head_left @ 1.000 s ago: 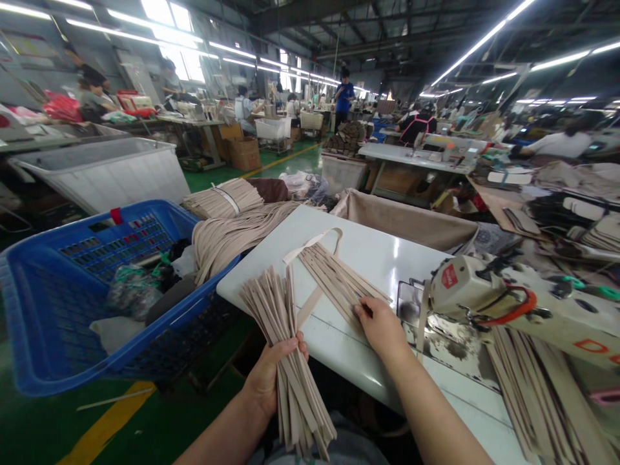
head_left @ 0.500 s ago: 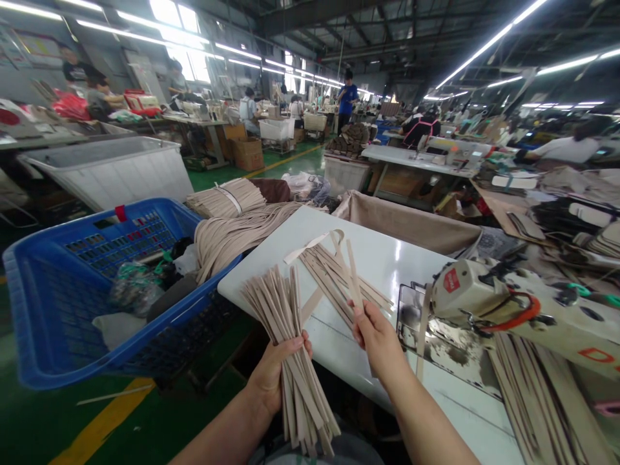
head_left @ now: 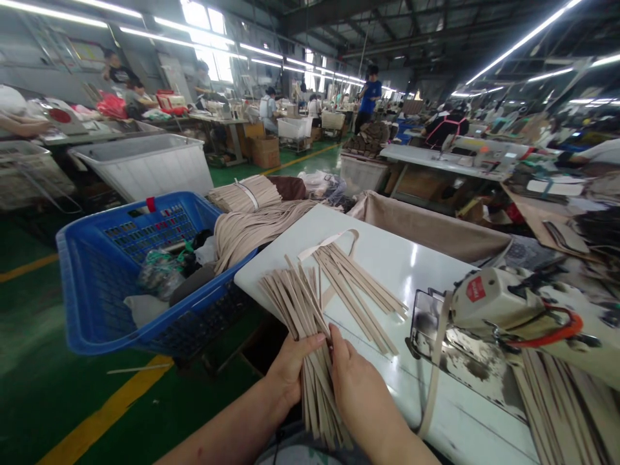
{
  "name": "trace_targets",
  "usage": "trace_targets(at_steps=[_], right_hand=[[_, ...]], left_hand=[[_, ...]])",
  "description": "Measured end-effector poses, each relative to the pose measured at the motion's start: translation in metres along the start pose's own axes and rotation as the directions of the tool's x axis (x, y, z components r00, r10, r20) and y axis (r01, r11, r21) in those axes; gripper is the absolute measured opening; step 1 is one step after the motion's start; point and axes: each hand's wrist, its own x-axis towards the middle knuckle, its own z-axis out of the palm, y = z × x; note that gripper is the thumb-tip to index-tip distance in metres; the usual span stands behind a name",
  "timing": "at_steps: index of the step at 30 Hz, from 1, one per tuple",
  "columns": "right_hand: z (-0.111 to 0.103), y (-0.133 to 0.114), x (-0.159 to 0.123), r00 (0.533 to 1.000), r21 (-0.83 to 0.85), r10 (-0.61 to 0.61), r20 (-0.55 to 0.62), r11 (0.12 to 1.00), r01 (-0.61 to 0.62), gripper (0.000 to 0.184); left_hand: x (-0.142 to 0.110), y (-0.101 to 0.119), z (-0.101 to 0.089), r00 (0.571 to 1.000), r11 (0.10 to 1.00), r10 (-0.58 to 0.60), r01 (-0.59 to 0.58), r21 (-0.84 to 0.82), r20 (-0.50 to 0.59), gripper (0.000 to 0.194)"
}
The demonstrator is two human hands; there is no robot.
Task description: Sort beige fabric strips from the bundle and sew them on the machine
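Beige fabric strip bundle sits gripped between both hands, upper ends fanned out over the white surface, lower ends hanging down past its edge. Left hand wraps the bundle from the left, closed narrow around it. Right hand presses in from the right, fingertips on the strips, also holding it. Hands are almost touching, with the bundle running through the grip. Just past the bundle, loose strips lie fanned on the surface, a paler looped strap at their far end. Sewing machine head is to the right, with more stacked strips below it. To the left are a blue plastic basket, draped beige strips and a tied strip bundle.
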Motion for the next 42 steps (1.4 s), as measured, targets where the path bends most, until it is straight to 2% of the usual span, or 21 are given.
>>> trace_targets(at_steps=[7, 18, 27, 32, 38, 40, 42], right_hand=[[0.001, -0.002, -0.004, 0.999, -0.123, -0.048, 0.024, 0.991, 0.051, 0.075], [0.002, -0.002, -0.007, 0.999, -0.130, -0.022, 0.047, 0.991, 0.028, 0.069], [0.000, -0.003, -0.007, 1.000, -0.093, -0.007, 0.030, 0.996, 0.009, 0.063], [-0.003, -0.005, -0.007, 0.998, -0.044, 0.007, 0.062, 0.999, -0.004, 0.062], [-0.010, -0.005, -0.006, 0.997, -0.018, -0.043, 0.069, 0.999, 0.045, 0.067], [-0.013, -0.006, -0.007, 0.997, 0.030, -0.042, 0.060, 0.999, 0.041, 0.068], [-0.015, -0.008, -0.009, 0.998, 0.150, -0.050, 0.027, 0.988, 0.046, 0.070]], left_hand=[[0.001, -0.002, 0.001, 1.000, 1.000, 0.011, -0.011, -0.002, -0.002, 0.042], [-0.001, -0.004, 0.003, 1.000, 1.000, -0.004, 0.004, 0.008, 0.005, 0.041], [0.000, -0.006, 0.000, 0.999, 1.000, -0.002, 0.002, 0.010, 0.036, 0.047], [0.000, -0.008, -0.003, 0.999, 1.000, 0.005, -0.006, 0.021, 0.046, 0.048], [0.001, -0.006, 0.000, 0.998, 0.997, 0.036, -0.040, 0.067, 0.054, 0.043], [0.002, -0.003, 0.004, 0.995, 0.992, 0.069, -0.076, 0.099, 0.068, 0.040], [0.004, 0.002, 0.008, 0.988, 0.978, 0.136, -0.147, 0.148, 0.079, 0.038]])
